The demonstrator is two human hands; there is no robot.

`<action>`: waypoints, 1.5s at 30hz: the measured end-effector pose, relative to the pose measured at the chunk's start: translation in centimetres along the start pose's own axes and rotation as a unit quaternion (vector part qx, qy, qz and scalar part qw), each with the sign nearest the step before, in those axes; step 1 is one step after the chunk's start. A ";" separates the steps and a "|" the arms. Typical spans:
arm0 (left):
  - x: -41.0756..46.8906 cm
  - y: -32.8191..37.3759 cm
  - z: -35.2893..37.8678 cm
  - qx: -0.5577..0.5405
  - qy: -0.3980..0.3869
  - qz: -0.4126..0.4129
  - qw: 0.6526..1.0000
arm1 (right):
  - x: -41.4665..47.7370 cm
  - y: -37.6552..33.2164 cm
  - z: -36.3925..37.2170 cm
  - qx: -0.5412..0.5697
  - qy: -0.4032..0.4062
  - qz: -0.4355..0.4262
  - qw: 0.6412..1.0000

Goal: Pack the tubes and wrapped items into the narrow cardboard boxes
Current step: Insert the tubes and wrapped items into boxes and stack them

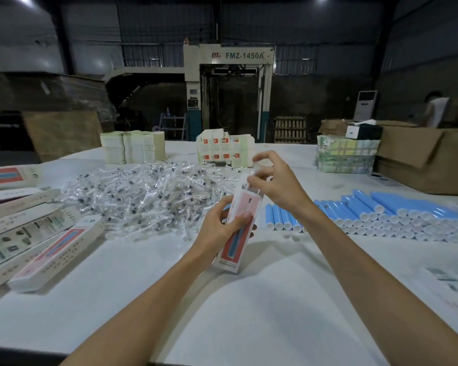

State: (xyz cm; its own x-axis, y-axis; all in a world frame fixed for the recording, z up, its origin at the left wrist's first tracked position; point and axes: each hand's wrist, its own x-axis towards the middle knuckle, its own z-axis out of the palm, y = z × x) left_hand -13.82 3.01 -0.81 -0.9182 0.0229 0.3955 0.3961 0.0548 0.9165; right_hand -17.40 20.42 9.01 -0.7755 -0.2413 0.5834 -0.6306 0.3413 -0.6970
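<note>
The left hand (222,228) holds a narrow box (245,203) up over the middle of the table (222,313). Its fingers and thumb are wrapped around the box's middle. The box is pink and white, tilted, and its top end is open.

The right hand (274,180) is at that open top. Its fingers are curled and its thumb touches the top flap. Something blurry sits between the thumb and fingers, so I cannot tell if they pinch anything.

Behind the hands lies a big pile of wrapped items (143,196) in clear plastic. On the right, blue tubes (381,215) lie in rows. On the left lie more long boxes (50,249). At the far side stand stacks of flat cards (132,149) and a brown carton (421,165).
</note>
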 end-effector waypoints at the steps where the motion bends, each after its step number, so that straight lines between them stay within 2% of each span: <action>1: 0.0 0.0 0.0 -0.002 0.000 -0.001 1.000 | -0.1 0.0 0.1 -0.006 -0.001 0.003 1.000; 7: -0.1 0.2 0.2 -0.018 0.018 -0.008 1.000 | -1.1 1.2 1.2 -0.051 -0.015 -0.018 0.998; 10: -0.1 0.4 0.3 -0.045 0.032 -0.027 0.998 | -2.4 2.0 1.4 -0.004 0.067 -0.022 0.998; 12: 0.0 0.4 0.2 -0.072 0.039 -0.039 0.996 | -3.5 2.7 1.3 0.028 0.087 -0.014 0.996; 16: 0.0 0.3 0.1 -0.089 0.024 -0.027 0.995 | -5.7 3.7 2.4 0.081 0.026 -0.015 0.996; 22: -0.2 0.4 -0.1 -0.036 -0.017 0.041 0.998 | -6.3 3.9 3.0 0.095 0.045 -0.048 0.993; 26: -0.4 1.1 0.1 0.005 -0.028 0.062 0.998 | -6.7 4.0 2.8 0.096 0.051 -0.038 0.993; 33: -0.4 1.2 0.5 0.044 0.012 0.082 0.996 | -6.5 4.7 2.2 0.111 0.037 -0.009 0.993; 41: -0.1 0.5 -0.1 0.011 -0.012 0.031 0.999 | -6.2 5.4 0.9 0.124 -0.063 0.016 0.990; 45: -0.1 0.1 0.0 -0.006 -0.024 0.008 1.000 | -6.4 5.7 0.7 0.126 -0.065 0.009 0.990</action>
State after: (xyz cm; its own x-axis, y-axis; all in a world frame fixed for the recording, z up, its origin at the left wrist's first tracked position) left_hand -13.67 3.06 -0.77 -0.9104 0.0719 0.4076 0.4110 0.0423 0.9106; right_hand -16.04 23.26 1.06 -0.7734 -0.3581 0.5231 -0.5921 0.1130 -0.7979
